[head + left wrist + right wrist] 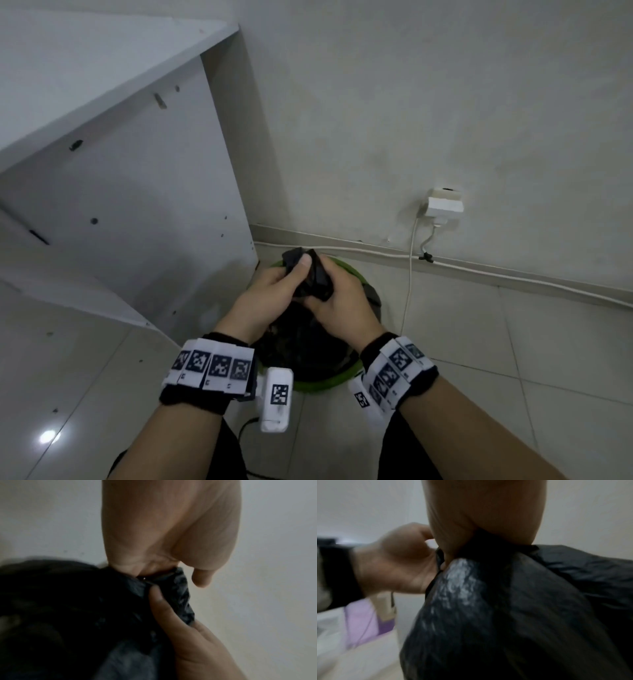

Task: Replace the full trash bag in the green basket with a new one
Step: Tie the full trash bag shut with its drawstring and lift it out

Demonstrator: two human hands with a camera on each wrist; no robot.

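Note:
The green basket (317, 386) stands on the floor by the wall, seen in the head view. The full black trash bag (301, 339) sits inside it. The bag's gathered top (313, 274) is pulled up into a bunched neck above the basket. My left hand (277, 284) grips that neck from the left, thumb on top. My right hand (337, 293) grips it from the right, touching the left hand. In the left wrist view my left hand (171, 534) and the right hand's fingers (171, 615) pinch the crumpled neck (181, 596). The right wrist view shows the shiny bag (505, 601) under my right hand (479, 513).
A white cabinet (137, 178) stands close on the left of the basket. The wall behind carries a socket with a plug (444, 205), and a cable (513, 278) runs along the skirting. Pale floor tiles (479, 342) lie to the right. A blurred purple object (366, 619) shows beyond my left hand (399, 566).

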